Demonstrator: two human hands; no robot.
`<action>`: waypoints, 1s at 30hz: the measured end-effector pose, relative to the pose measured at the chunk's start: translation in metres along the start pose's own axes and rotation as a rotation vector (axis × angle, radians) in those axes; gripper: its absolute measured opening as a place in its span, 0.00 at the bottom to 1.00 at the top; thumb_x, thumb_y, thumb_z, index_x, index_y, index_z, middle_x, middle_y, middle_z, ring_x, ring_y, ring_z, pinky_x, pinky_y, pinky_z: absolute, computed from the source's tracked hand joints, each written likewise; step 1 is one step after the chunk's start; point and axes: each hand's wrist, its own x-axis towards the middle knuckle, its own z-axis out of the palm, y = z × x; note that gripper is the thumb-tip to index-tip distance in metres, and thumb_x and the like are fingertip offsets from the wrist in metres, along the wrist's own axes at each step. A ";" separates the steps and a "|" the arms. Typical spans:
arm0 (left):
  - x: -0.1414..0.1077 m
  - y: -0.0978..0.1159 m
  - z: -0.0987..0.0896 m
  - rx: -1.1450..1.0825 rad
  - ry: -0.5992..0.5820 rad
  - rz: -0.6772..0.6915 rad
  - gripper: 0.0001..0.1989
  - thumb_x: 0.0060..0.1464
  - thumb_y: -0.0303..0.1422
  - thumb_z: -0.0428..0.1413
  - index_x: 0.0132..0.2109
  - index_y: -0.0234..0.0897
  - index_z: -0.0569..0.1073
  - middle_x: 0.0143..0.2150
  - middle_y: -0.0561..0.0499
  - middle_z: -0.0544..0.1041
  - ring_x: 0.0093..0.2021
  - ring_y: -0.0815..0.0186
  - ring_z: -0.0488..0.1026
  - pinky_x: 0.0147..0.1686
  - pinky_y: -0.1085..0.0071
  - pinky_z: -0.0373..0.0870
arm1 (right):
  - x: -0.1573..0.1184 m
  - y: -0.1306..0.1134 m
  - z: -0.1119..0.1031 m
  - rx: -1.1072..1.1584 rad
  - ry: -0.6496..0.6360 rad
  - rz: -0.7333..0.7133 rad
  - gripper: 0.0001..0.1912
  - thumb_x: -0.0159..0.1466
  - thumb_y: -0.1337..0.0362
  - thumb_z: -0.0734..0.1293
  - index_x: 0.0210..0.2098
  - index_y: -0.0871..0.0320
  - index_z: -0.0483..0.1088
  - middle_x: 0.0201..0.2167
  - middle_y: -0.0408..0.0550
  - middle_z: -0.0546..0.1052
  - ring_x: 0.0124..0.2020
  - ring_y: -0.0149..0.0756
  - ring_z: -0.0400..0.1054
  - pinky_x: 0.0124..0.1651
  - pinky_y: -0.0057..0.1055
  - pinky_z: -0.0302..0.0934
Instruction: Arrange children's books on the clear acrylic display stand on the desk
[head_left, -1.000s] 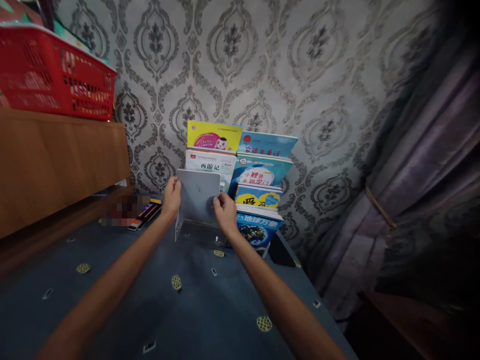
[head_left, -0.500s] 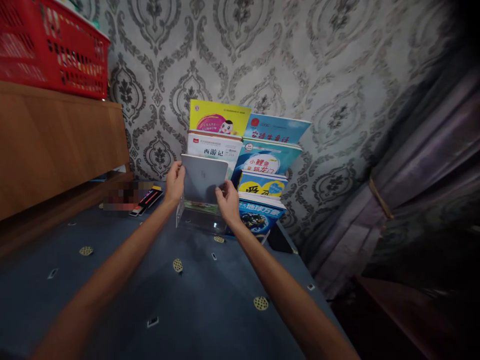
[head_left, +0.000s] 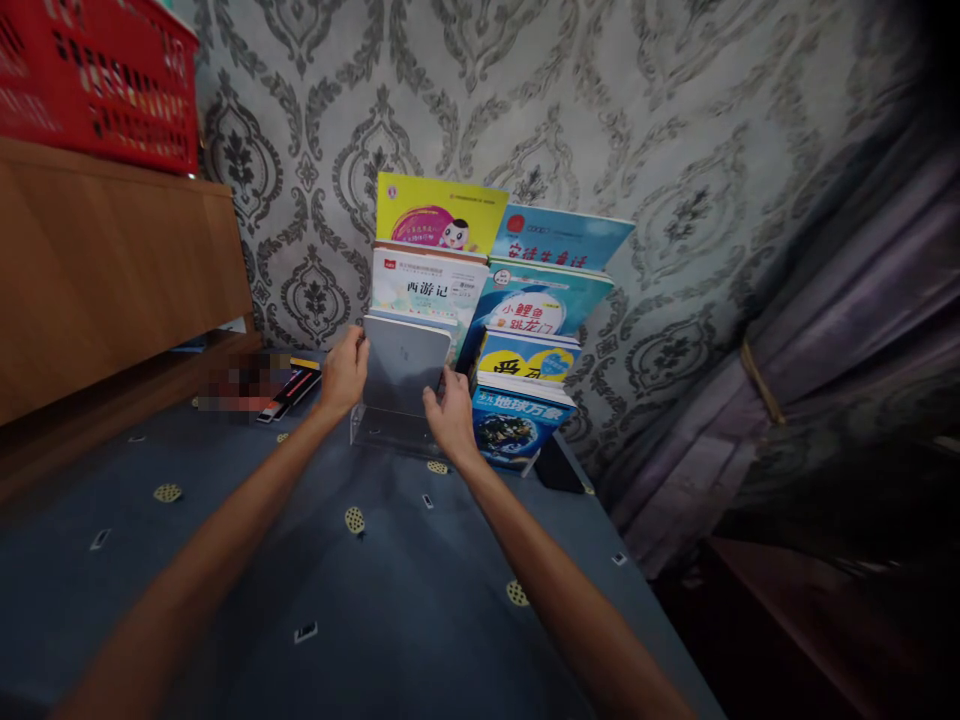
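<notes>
A slim grey notebook (head_left: 406, 366) stands upright in the front tier of a clear stepped book rack (head_left: 390, 430). My left hand (head_left: 346, 371) grips its left edge, fingers curled behind the cover. On the opposite edge, my right hand (head_left: 451, 412) pinches it with the thumb across the front. Right behind the notebook rises a white storybook (head_left: 427, 285), with a yellow book (head_left: 442, 215) at the back. Blue-covered books fill the rack's right column, among them a blue earth book (head_left: 517, 425) just right of my right hand.
A wooden cabinet (head_left: 120, 280) with a red basket (head_left: 105, 90) on top stands at the left. Near it lie some dark, partly blurred items (head_left: 289, 390). A dark flat object (head_left: 559, 470) is beside the rack. Purple curtains (head_left: 720, 400) hang at right.
Both hands have lowered the grey notebook in the rack's front tier, showing more of the white storybook behind it. The view has shifted slightly, so the books appear higher.
</notes>
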 end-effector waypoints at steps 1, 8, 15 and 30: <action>0.000 0.001 0.000 0.041 -0.018 0.003 0.10 0.65 0.33 0.45 0.47 0.36 0.69 0.38 0.45 0.76 0.40 0.58 0.74 0.44 0.67 0.65 | -0.001 0.000 0.001 -0.007 0.004 -0.003 0.25 0.63 0.63 0.61 0.59 0.64 0.65 0.47 0.59 0.70 0.52 0.49 0.67 0.56 0.46 0.65; 0.002 0.011 0.003 0.334 -0.127 -0.059 0.16 0.66 0.35 0.47 0.57 0.32 0.64 0.46 0.37 0.78 0.45 0.52 0.78 0.44 0.65 0.68 | -0.009 0.004 0.007 -0.020 0.034 0.009 0.26 0.63 0.63 0.61 0.60 0.63 0.65 0.49 0.60 0.70 0.54 0.51 0.66 0.59 0.48 0.63; 0.002 0.023 0.001 0.395 -0.195 -0.075 0.18 0.67 0.36 0.47 0.59 0.31 0.62 0.48 0.33 0.78 0.46 0.50 0.79 0.44 0.65 0.68 | -0.013 0.010 0.019 -0.068 0.061 0.047 0.29 0.63 0.61 0.61 0.61 0.68 0.64 0.52 0.65 0.70 0.57 0.55 0.65 0.62 0.50 0.60; -0.002 0.031 -0.006 0.519 -0.255 -0.089 0.14 0.68 0.37 0.47 0.54 0.32 0.65 0.49 0.34 0.78 0.48 0.51 0.78 0.44 0.64 0.69 | -0.018 0.008 0.019 -0.064 0.053 0.077 0.29 0.63 0.62 0.60 0.62 0.68 0.64 0.53 0.65 0.73 0.57 0.54 0.66 0.62 0.51 0.60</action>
